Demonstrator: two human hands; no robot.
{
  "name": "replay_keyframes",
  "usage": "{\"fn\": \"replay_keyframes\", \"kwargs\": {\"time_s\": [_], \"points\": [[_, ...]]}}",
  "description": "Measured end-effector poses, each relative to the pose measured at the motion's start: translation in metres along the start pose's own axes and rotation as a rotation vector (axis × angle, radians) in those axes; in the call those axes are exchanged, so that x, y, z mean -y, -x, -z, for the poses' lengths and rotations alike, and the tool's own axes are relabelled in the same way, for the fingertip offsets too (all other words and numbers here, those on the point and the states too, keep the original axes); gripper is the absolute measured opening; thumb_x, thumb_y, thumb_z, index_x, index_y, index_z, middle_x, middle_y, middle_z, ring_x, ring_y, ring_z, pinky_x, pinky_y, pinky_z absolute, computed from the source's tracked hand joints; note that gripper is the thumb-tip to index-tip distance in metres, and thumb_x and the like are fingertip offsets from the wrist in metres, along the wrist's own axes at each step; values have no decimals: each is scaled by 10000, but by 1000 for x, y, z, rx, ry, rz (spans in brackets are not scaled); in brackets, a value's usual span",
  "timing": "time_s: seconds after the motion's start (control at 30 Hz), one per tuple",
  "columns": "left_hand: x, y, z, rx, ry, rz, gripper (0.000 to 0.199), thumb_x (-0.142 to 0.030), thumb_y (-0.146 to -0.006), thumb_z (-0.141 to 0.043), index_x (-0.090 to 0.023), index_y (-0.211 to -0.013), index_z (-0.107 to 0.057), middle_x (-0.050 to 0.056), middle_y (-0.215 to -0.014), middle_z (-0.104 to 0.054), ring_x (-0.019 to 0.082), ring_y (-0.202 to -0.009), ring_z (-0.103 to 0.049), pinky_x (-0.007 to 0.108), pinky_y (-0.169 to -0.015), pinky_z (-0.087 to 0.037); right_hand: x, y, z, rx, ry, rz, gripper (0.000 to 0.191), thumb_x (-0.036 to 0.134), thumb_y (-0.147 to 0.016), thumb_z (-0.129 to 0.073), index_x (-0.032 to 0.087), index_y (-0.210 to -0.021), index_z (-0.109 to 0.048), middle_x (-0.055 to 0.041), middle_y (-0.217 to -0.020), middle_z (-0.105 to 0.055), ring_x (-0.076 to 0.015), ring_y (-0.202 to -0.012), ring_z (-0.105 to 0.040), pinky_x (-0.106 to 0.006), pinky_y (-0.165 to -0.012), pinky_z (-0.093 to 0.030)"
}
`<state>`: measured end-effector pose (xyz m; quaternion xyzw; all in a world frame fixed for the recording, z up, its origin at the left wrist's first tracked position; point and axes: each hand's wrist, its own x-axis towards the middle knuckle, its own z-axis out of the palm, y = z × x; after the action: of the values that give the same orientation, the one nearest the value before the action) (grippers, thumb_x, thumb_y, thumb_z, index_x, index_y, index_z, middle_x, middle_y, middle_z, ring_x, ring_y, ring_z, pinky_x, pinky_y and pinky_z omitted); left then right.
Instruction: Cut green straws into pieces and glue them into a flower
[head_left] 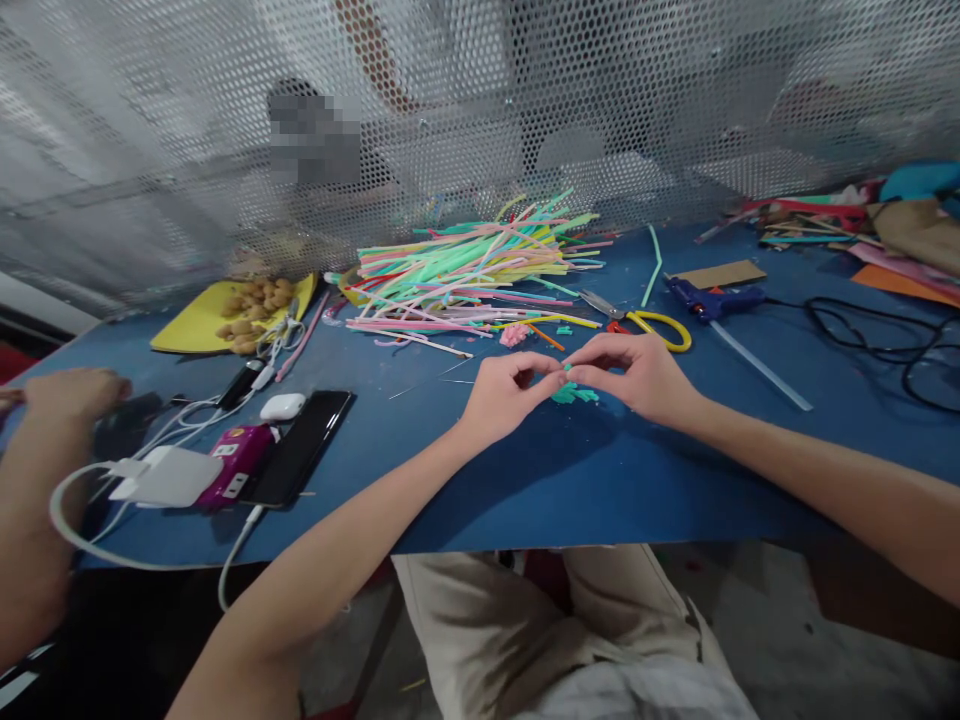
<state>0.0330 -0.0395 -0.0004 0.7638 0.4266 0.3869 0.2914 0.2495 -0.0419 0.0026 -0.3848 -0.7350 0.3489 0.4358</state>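
Fingertip to fingertip, my left hand (510,392) and my right hand (636,375) pinch a small green piece of pipe cleaner (568,368) just above the blue table. Most of that piece is hidden by the fingers. Right below lies a little heap of green pipe-cleaner bits (576,394). A pink fuzzy cluster (514,335) rests beyond my left hand. Yellow-handled scissors (660,328) lie beyond my right hand, blades pointing away to the left. Behind them all spreads a large pile of pastel pipe cleaners (465,262).
A blue glue gun (705,298) with a trailing black cable lies right. Left are a black phone (309,450), white charger (174,474), purple power adapter (241,462) and yellow sheet (187,318) bearing brown lumps. Another person's hand (75,392) rests far left. Perforated metal (465,110) stands behind.
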Motion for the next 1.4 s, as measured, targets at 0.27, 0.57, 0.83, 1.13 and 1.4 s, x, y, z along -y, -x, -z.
{"fn": "replay_keyframes", "kwargs": {"time_s": [0.27, 0.57, 0.83, 1.13, 1.4], "points": [[8, -2, -4, -22, -248, -205, 299, -481, -949, -670, -208, -866, -762, 5, -788, -754, 101, -613, -563, 246, -622, -440, -2, -1, 5, 40, 126, 74, 166, 367, -905, -729, 216, -911, -797, -28, -883, -793, -186, -782, -707, -312, -724, -545], [10, -1, -5, 22, -380, -360, 254, -427, -1017, -587, -213, -940, -698, 8, -888, -737, 120, -771, -640, 248, -728, -478, -6, 1, 6, 95, 170, 54, 202, 378, -950, -649, 207, -909, -748, -31, -883, -777, -185, -789, -694, -314, -756, -540], [8, -8, 8, 108, -435, -344, 159, -264, -978, -567, -202, -1074, -677, 63, -1080, -747, 187, -988, -680, 316, -906, -515, -19, -3, 20, 16, 195, -13, 172, 382, -934, -672, 231, -905, -751, -21, -803, -766, -177, -692, -670, -316, -666, -527], [17, -11, 15, 303, -637, -205, 178, -362, -943, -617, -215, -1025, -674, 48, -1044, -718, 205, -951, -666, 328, -837, -502, -33, -8, 32, 66, 385, 105, 138, 369, -947, -666, 267, -955, -759, -31, -923, -801, -224, -822, -711, -370, -787, -537], [17, -10, 15, 417, -646, -253, 198, -392, -1015, -551, -215, -1028, -640, 33, -1037, -701, 187, -931, -658, 311, -782, -472, -37, -10, 33, 80, 372, 74, 94, 330, -943, -669, 269, -950, -740, -25, -915, -795, -216, -807, -704, -355, -763, -538]]}}
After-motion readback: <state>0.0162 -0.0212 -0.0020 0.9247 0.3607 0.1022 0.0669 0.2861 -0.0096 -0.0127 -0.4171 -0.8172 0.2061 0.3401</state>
